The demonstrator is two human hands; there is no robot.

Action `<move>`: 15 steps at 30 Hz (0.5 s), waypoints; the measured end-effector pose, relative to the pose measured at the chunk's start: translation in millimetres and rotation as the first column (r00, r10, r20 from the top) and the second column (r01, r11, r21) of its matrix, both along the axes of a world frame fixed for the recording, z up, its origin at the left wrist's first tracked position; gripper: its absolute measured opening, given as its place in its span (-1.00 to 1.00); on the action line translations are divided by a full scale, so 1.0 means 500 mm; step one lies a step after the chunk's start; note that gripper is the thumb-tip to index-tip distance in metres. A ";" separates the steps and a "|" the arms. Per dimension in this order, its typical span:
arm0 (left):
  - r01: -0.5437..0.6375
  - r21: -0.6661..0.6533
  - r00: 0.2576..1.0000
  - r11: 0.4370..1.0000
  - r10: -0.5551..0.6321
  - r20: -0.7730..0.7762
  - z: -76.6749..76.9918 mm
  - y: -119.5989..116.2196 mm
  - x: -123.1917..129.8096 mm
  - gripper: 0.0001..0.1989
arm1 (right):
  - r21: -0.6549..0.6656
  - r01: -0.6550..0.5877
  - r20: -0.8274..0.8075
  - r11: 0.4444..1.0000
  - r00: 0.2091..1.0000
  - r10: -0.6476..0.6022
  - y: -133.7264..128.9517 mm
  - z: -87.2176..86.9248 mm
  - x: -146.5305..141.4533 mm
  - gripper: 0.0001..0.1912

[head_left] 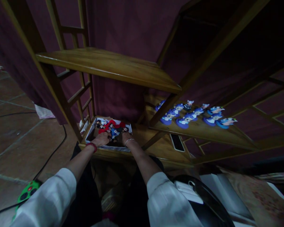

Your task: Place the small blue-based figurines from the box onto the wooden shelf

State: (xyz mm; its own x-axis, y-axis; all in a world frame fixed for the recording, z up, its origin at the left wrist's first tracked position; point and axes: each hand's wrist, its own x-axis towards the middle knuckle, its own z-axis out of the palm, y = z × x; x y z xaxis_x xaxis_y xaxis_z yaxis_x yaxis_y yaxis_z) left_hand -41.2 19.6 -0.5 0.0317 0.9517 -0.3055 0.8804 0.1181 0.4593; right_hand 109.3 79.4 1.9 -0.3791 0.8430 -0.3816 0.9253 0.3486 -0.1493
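Note:
A white-rimmed shallow box stands on the low wooden shelf, holding several small figurines in red, black and blue. My left hand, with a red bead bracelet at its wrist, reaches over the near edge into it. Its fingers are curled beside a blue-and-white figurine. To the right of that figurine, my right hand, wearing a light bangle, also dips into the box with closed fingers. What either hand grips is too small and dark to make out. Red figurines lie just beyond my hands.
Several purple-blue figurines stand on the raised shelf to the right. Below them lies a dark-screened phone. A wooden shelf board overhangs the box. A green device with a black cable rests on the lower left.

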 end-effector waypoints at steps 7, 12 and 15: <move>-0.001 0.020 1.000 1.000 0.001 -0.004 -0.005 0.003 -0.001 -0.65 | 0.062 -0.037 -0.006 0.997 0.999 0.038 -0.014 -0.006 0.005 -0.64; -0.024 0.046 1.000 0.999 0.025 -0.012 -0.008 0.001 -0.003 -0.67 | 0.074 -0.079 -0.012 0.994 0.997 0.080 -0.024 -0.007 0.010 -0.67; -0.015 0.078 1.000 0.997 0.016 -0.021 -0.011 0.000 -0.004 -0.66 | 0.075 -0.154 -0.039 0.985 0.987 0.157 -0.027 -0.007 0.011 -0.70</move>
State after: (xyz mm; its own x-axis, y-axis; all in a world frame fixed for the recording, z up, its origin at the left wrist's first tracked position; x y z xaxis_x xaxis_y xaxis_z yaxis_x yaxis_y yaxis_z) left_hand -43.2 19.5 -5.8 0.0109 0.9728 -0.2314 0.8887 0.0967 0.4483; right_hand 115.0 65.7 -1.6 -0.5230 0.7970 -0.3020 0.8520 0.4989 -0.1588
